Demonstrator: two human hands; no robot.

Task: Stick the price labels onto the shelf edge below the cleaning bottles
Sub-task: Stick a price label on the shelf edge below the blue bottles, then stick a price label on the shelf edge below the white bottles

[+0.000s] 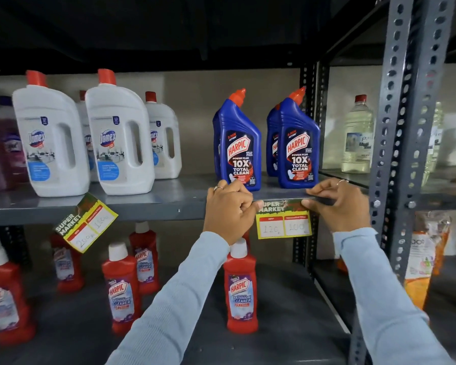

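Note:
A yellow price label reading 120 and 100 hangs flat against the grey shelf edge, below the blue Harpic bottles. My left hand pinches the label's upper left corner with thumb against the edge. My right hand presses the upper right corner onto the shelf lip. A second price label, reading 200 and 160, hangs crookedly from the edge under the white Domex bottles.
Red Harpic bathroom cleaner bottles stand on the lower shelf beneath my arms. A perforated steel upright rises at the right. Beyond it stand a clear bottle and orange packets. Purple bottles sit far left.

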